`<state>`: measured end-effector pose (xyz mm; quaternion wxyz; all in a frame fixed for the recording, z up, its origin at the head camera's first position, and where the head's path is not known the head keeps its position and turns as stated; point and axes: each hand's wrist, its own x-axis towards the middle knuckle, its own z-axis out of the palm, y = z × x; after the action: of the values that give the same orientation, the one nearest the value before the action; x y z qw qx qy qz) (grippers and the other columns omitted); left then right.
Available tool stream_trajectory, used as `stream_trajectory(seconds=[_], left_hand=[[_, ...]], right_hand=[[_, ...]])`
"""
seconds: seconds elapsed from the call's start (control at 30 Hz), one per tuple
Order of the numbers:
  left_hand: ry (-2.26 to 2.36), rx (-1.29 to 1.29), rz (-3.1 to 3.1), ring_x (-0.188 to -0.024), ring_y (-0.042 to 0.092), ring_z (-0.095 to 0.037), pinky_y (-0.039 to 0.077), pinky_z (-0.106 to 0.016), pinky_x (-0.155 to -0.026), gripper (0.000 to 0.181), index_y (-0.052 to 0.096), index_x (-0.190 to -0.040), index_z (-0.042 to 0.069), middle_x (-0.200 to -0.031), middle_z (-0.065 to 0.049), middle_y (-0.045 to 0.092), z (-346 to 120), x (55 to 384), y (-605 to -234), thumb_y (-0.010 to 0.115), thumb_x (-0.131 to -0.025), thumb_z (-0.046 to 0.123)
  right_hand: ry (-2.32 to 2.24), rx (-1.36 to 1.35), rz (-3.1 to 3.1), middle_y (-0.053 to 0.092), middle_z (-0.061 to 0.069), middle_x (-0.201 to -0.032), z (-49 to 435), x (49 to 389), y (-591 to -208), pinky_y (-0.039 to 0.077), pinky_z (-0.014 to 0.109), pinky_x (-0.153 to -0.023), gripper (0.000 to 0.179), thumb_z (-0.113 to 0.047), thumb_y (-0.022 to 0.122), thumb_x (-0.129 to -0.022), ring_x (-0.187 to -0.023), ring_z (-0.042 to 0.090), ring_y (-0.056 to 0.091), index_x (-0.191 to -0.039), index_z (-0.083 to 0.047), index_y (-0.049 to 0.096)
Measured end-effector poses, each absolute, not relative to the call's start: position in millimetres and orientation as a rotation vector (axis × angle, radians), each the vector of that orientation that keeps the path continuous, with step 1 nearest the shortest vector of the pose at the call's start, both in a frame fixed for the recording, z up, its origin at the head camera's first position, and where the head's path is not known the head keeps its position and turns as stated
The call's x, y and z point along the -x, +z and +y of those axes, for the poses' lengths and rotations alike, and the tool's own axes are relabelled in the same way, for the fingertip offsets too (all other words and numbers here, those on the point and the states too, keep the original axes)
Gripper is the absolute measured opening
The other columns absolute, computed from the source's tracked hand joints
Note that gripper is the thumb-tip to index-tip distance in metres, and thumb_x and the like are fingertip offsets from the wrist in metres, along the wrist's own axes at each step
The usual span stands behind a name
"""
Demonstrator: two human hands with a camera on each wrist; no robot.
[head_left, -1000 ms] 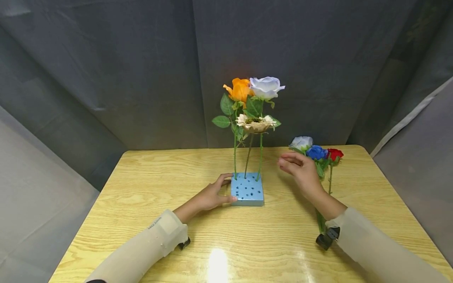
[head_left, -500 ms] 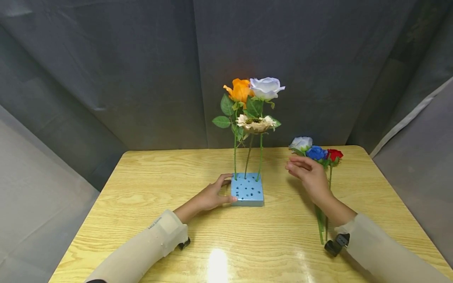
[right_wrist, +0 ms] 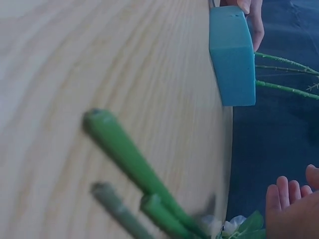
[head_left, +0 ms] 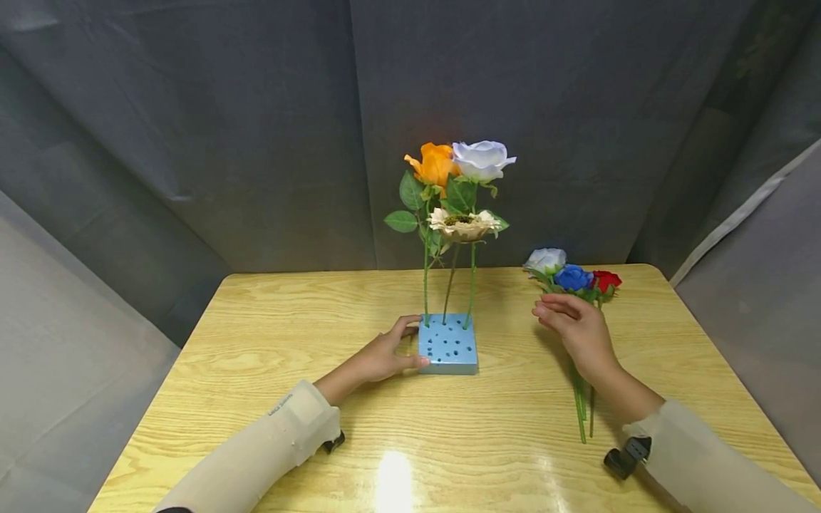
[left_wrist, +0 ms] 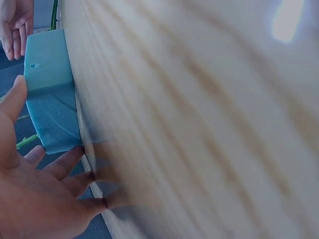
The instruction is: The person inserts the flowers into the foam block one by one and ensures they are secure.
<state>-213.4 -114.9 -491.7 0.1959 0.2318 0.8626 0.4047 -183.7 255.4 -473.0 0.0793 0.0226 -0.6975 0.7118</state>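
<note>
My left hand (head_left: 380, 356) steadies a light blue foam block (head_left: 449, 368), thumb at its front left corner and fingers along its left side. The block's top is dotted with holes. Three artificial flowers stand in its rear holes: an orange rose (head_left: 435, 164), a pale lilac rose (head_left: 482, 160) and a cream daisy-like flower (head_left: 463, 226). My right hand (head_left: 582, 338) hovers with loosely bent fingers, nothing in them, over stems lying to the right. These belong to a white rose (head_left: 546, 260), a blue rose (head_left: 573, 277) and a red rose (head_left: 606, 281); the hand hides parts of them.
The wooden table (head_left: 269, 335) has a light grain, with glare near its front. Dark grey cloth (head_left: 288, 142) hangs right behind its back edge. In the right wrist view, cut green stem ends (right_wrist: 122, 149) lie close to the camera.
My right hand has moved right and toward me, from beside the lying flowers to over their stems. The left hand, block and standing flowers have kept their places.
</note>
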Motion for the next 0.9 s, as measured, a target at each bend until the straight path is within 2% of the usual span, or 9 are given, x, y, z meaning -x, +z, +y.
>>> stream_trajectory(seconds=[0.3,0.4,0.53,0.77,0.9], left_hand=[[1.152,-0.637,2.403,-0.148,0.037,-0.043,0.024,-0.064,-0.120,0.088,0.020,-0.163,0.028,-0.165,-0.014,0.035,-115.2,212.5,-490.3,0.074,-0.095,0.045],[1.148,-0.642,2.406,-0.149,0.035,-0.043,0.025,-0.064,-0.120,0.088,0.020,-0.163,0.028,-0.165,-0.014,0.036,-115.0,212.5,-490.0,0.074,-0.095,0.045],[1.138,-0.652,2.418,-0.148,0.036,-0.044,0.020,-0.065,-0.121,0.087,0.021,-0.163,0.028,-0.164,-0.016,0.037,-114.8,212.8,-489.9,0.074,-0.095,0.044],[1.132,-0.650,2.422,-0.147,0.038,-0.044,0.025,-0.064,-0.120,0.087,0.022,-0.162,0.028,-0.163,-0.016,0.038,-114.9,213.3,-490.5,0.074,-0.095,0.044],[1.116,-0.645,2.429,-0.149,0.035,-0.043,0.026,-0.062,-0.120,0.087,0.021,-0.163,0.028,-0.164,-0.015,0.037,-114.4,212.9,-489.7,0.074,-0.095,0.045]], right_hand=[[2.105,-0.054,-2.080,0.076,-0.009,-0.106,268.6,173.9,-481.5,0.057,0.018,-0.083,0.029,-0.007,0.074,-0.096,-0.096,0.004,0.073,-0.123,-0.001,0.066],[2.067,-0.033,-2.112,0.075,-0.011,-0.107,274.0,172.5,-485.0,0.057,0.018,-0.083,0.030,-0.009,0.074,-0.096,-0.097,0.003,0.072,-0.124,-0.001,0.066],[1.974,0.003,-2.200,0.074,-0.017,-0.106,279.8,169.0,-487.4,0.056,0.016,-0.083,0.032,-0.012,0.073,-0.098,-0.098,0.000,0.071,-0.127,-0.002,0.065],[1.851,0.029,-2.321,0.069,-0.024,-0.107,286.1,161.6,-488.4,0.054,0.013,-0.083,0.044,-0.016,0.070,-0.100,-0.099,-0.004,0.068,-0.136,0.006,0.057],[1.846,0.036,-2.348,0.067,-0.025,-0.107,289.7,158.2,-490.0,0.055,0.014,-0.084,0.048,-0.016,0.069,-0.101,-0.099,-0.006,0.067,-0.139,0.009,0.053]])
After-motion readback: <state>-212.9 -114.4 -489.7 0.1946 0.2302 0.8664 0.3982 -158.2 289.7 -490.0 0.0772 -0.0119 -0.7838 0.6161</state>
